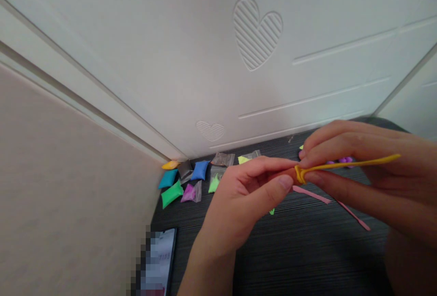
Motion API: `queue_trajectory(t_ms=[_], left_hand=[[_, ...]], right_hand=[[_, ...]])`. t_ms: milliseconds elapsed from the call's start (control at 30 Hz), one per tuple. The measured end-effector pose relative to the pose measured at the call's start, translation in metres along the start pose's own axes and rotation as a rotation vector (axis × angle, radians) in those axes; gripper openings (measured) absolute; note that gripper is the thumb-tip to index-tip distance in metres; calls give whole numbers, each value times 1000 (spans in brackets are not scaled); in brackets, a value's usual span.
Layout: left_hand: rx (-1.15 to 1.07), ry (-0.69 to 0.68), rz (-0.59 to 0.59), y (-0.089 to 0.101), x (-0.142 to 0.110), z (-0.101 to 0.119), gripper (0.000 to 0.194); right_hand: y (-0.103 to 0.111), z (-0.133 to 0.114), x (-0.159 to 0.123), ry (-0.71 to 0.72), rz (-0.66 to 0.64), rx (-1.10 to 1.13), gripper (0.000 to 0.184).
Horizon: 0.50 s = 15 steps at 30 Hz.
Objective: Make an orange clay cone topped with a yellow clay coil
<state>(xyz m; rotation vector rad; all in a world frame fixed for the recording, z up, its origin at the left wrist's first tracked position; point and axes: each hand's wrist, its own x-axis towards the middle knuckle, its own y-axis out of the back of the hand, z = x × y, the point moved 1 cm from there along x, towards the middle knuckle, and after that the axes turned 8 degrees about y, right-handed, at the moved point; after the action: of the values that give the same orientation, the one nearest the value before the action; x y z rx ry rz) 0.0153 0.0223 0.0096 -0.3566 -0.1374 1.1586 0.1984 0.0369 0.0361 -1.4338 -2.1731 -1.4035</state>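
My left hand (252, 191) pinches a small orange piece of modelling clay (290, 173) between thumb and fingers, most of it hidden. Around its right end a yellow clay strip (355, 164) is looped, and the strip's loose tail sticks out to the right. My right hand (355, 164) grips the yellow strip at the loop with thumb and fingertips. The two hands almost touch. Below them, pink clay strips (312, 193) lie on the dark table (290, 250). A bit of green clay (272, 211) shows under my left hand.
Several colourful clay packets stand at the back left, among them a blue packet (200, 170), a green packet (172, 194) and a purple packet (189, 193). A phone (159, 259) lies at the left edge. Purple pieces (345, 161) are partly behind my right hand. A white panel (170, 59) with hearts rises behind.
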Motion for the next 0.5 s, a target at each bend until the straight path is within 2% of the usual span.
queue_trajectory(t_ms=[167, 333, 500], left_hand=[[-13, -17, -27, 0, 0, -1, 18], [-55, 47, -77, 3, 0, -2, 18], [-119, 72, -115, 4, 1, -3, 17]], right_hand=[[1, 0, -1, -42, -6, 52, 16], [1, -1, -2, -65, 57, 127, 23], [1, -2, -2, -48, 63, 124, 18]])
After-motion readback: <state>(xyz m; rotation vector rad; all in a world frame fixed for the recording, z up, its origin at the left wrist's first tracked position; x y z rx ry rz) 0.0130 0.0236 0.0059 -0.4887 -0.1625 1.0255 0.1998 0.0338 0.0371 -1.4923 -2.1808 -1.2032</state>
